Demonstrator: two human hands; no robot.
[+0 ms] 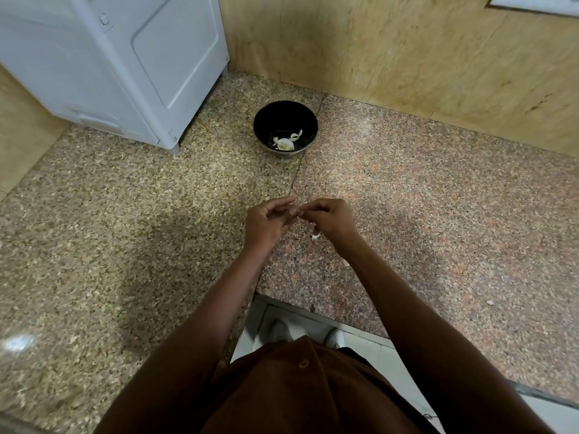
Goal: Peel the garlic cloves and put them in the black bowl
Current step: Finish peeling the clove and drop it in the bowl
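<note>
Hard to make out between curled fingers of left hand (pixel 266 221) and right hand (pixel 329 221): something tiny pinched above granite counter (pixel 438 214); farther back, black bowl (pixel 260 120) holding pale garlic cloves (pixel 284 143).

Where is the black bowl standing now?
The black bowl stands on the counter far ahead of both hands, near the back wall, just right of the white appliance.

Soft, even indoor light; a faint shadow lies on the worktop (pixel 131 233) left of the arms, glare at near left, wide-angle bending at edges, slight blur.
</note>
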